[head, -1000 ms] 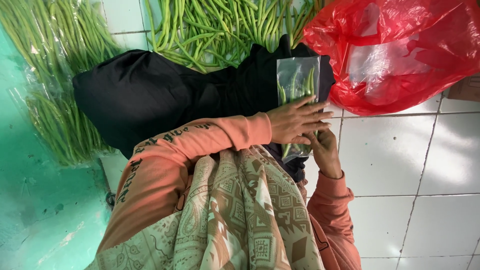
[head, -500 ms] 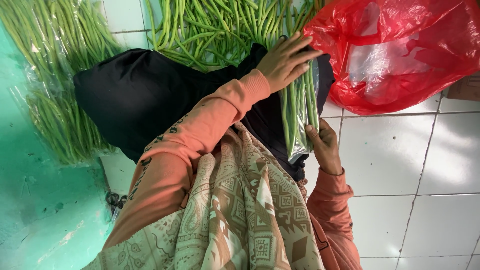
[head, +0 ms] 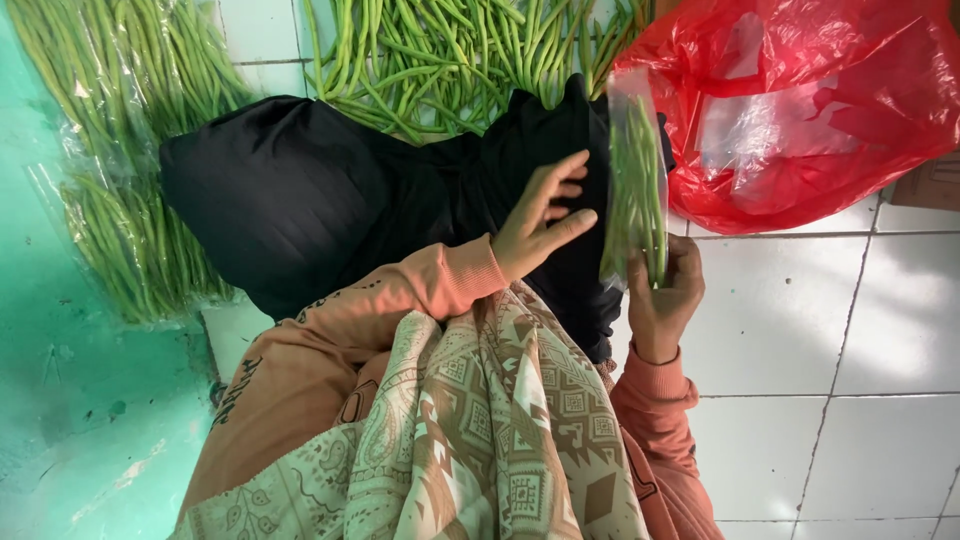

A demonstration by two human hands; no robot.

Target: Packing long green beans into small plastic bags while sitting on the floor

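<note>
Nearest the camera hangs a patterned beige scarf (head: 480, 440) over orange sleeves (head: 330, 340), and past it a black cloth (head: 300, 190) covers the lap. The left hand (head: 540, 215) rests on that cloth with its fingers (head: 572, 225) spread and loose, gripping nothing; it lies just beside the bag, close enough to steady it or tuck beans in.

The right hand (head: 662, 295) has its fingers closed around the lower end of a clear plastic bag (head: 636, 190), holding it upright so the green beans inside stand lengthwise and do not slide out (the mouth points away from the body, toward the heap). The bag looks well filled, its beans packed side by side.

Beyond the lap, a loose pile of long green beans (head: 450, 55) lies on the white tiled floor (head: 800, 340) along its far edge, within easy reach of either hand. At the far right corner a red plastic bag (head: 830, 110) sits slumped and open, touching the clear bag's side. To the far left, more beans in a clear wrap (head: 130, 200) lie where tile meets a turquoise painted floor (head: 60, 420).
</note>
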